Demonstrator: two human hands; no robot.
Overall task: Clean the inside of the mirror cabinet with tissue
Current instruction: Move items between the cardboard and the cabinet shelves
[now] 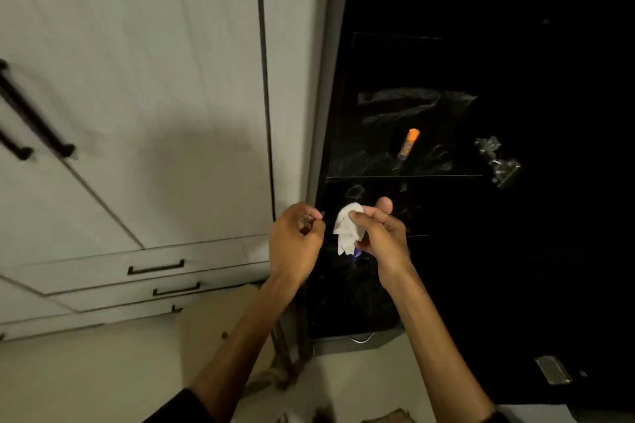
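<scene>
right hand: right hand (379,237) raised in front of the lower cabinet opening, fingers curled round a crumpled white tissue (347,227); thumb tip sticks up above the wad. A small purple-blue bit shows just under the tissue, can't tell what it is.
left hand: left hand (296,238) just left of the tissue, fingers loosely curled, tips pinched together. Looks empty, but a small scrap can't be ruled out. Not touching the tissue.
tissue: bunched, held in mid-air between the two hands, near the cabinet's left edge, not on any surface yet.
mirror cabinet: mirror cabinet (412,113) stands open, inside very dark. Glass shelf (405,176) crosses the middle, smudges and ring marks visible on it.
on shelf: small orange-capped tube (409,144) lying tilted on the glass shelf, far from the hands. Metal hinge (498,161) to the right of the shelf.
left side: pale cupboard doors and drawers (154,268) with dark bar handles.
step: judged as readying the tissue, wad being shaped or re-gripped. Wiping contact not made.
progress: early or between wipes. Shelf marks suggest cleaning still to do.
next move needs: right hand carries the wad in to the shelf or lower compartment, flat pressure, and works round the tube or lifts it out first.
</scene>
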